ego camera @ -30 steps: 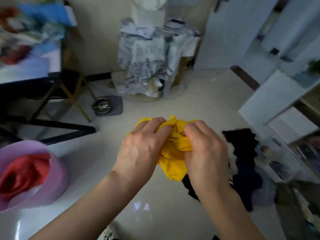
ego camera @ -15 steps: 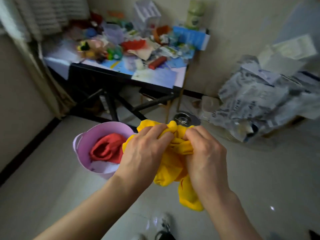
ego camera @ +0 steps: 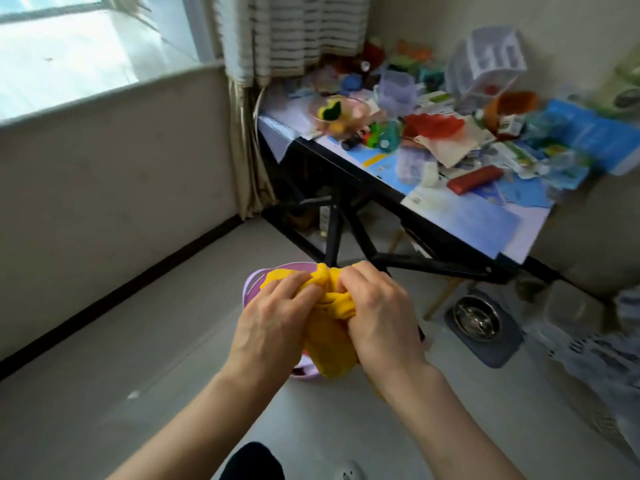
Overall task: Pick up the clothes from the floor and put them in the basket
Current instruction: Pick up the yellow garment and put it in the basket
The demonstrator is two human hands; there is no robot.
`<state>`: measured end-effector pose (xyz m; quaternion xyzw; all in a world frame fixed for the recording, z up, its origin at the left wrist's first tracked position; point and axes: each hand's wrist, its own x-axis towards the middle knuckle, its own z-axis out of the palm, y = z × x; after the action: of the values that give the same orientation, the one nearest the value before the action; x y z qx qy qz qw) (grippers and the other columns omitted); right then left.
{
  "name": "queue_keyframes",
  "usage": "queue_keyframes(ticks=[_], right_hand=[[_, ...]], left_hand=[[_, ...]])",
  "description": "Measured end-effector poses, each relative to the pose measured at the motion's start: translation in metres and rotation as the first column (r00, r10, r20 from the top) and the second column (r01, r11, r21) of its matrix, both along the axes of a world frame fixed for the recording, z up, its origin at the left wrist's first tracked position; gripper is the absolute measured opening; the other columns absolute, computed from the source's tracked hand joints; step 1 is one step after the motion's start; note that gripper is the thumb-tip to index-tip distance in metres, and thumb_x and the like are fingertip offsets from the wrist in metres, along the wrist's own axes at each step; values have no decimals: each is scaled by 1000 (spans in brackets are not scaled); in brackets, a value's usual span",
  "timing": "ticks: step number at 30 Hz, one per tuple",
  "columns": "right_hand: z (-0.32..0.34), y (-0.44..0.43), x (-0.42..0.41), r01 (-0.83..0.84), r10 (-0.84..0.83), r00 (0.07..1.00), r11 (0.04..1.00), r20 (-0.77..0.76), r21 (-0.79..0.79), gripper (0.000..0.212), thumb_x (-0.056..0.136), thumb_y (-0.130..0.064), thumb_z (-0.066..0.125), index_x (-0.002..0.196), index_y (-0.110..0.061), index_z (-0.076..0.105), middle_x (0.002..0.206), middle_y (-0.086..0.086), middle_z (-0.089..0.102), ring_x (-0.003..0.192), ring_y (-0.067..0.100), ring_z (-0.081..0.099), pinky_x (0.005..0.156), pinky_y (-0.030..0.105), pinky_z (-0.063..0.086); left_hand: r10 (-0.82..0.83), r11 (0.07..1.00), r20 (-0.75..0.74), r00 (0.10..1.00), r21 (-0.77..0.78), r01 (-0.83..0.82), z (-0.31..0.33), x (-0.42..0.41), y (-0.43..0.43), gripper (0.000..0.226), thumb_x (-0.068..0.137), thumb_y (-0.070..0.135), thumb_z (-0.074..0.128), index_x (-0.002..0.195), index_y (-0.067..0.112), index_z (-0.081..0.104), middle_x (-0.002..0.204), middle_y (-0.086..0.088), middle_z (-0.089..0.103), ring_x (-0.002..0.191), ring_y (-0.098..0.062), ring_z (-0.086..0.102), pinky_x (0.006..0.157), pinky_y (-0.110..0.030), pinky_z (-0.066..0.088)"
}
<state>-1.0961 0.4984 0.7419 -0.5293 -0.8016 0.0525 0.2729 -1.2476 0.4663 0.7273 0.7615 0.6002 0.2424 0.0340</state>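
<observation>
Hands: both are closed on the bunched yellow garment [ego camera: 330, 327], the left hand [ego camera: 273, 327] and the right hand [ego camera: 379, 322] side by side at the centre, knuckles up, fingers curled into the cloth.
Floor: pale grey floor [ego camera: 104, 393] fills the near half of the scene, with a dark skirting strip along the left wall.
Table: black-framed table [ego camera: 398, 199] runs from far centre to the right, its top crowded with papers, plastic containers and coloured bits too blurred to name singly.
Window: bright window [ego camera: 69, 46] at far left, striped curtain [ego camera: 294, 32] hanging just right of it.
Yellow garment: gathered into a wad held above the basket, its loose lower part hanging down between the wrists.
Basket: lilac basket [ego camera: 250, 289] stands on the floor directly beneath the hands, mostly hidden by them; only its left rim and a near edge show.
Metal bowl: steel bowl [ego camera: 476, 317] on a dark mat on the floor, right of the hands, near the table leg.
</observation>
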Motion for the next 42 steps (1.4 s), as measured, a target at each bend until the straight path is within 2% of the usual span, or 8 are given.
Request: queue_keyframes(ticks=[8,15,18,21,26,32,37,42], right_hand=[[-73,93,-68,-35,49,995,986,83,-162,18,82,-9,64,79,-19,49,78,2,57,67,23,55,55,27,31],[-111,155,-117,82,-26,990,907,140,-412,5,92,-17,54,97,-19,52,100,4,56,91,25,58,73,40,51],[-117,173,-124,139,-54,984,831,170,-538,18,92,-15,52,107,-23,47,116,6,46,95,33,58,77,47,51],[-120,186,-123,196,-85,976,751,202,-631,39,89,-12,52,126,-24,44,135,8,36,108,38,54,86,46,49],[-111,188,-101,280,-212,960,777,183,-563,48,91,-7,43,137,-24,39,141,8,35,125,31,43,95,48,46],[-82,140,-45,472,-404,881,777,246,-417,62,91,-1,50,147,-19,31,152,12,28,140,31,25,106,41,38],[-50,56,14,684,-633,729,664,261,-300,73,78,3,65,144,-14,38,143,17,39,134,38,35,102,46,44],[-32,-61,72,871,-836,489,449,250,-201,80,70,-6,77,141,-13,42,141,15,44,133,39,40,98,45,47]], left_hand=[[55,972,71,996,-231,-37,-78,-62,83,50,51,10,83,95,22,63,103,2,60,84,-25,57,59,-36,51],[-60,952,126,990,-290,95,-115,-112,159,21,76,18,67,96,19,64,102,-1,59,82,-25,57,63,-32,49],[-50,907,150,987,-407,108,-126,-116,182,39,73,11,73,109,21,63,115,-8,56,88,-32,58,69,-37,51],[-114,853,116,987,-498,156,-136,-116,202,68,72,15,76,134,26,50,136,-16,45,117,-40,50,89,-49,49],[-305,869,-23,952,-417,268,-135,-110,228,77,59,13,86,130,19,54,135,-18,49,123,-50,44,94,-57,45],[-481,846,-186,857,-354,398,-105,-55,227,79,77,31,75,145,23,34,153,-15,27,142,-41,19,108,-58,31],[-666,745,-238,707,-250,618,-64,35,185,83,68,28,82,140,16,42,147,-21,36,137,-45,29,101,-62,37],[-813,580,-205,545,-211,786,-26,140,94,85,78,41,71,148,24,25,156,-15,21,144,-37,14,111,-57,26]])
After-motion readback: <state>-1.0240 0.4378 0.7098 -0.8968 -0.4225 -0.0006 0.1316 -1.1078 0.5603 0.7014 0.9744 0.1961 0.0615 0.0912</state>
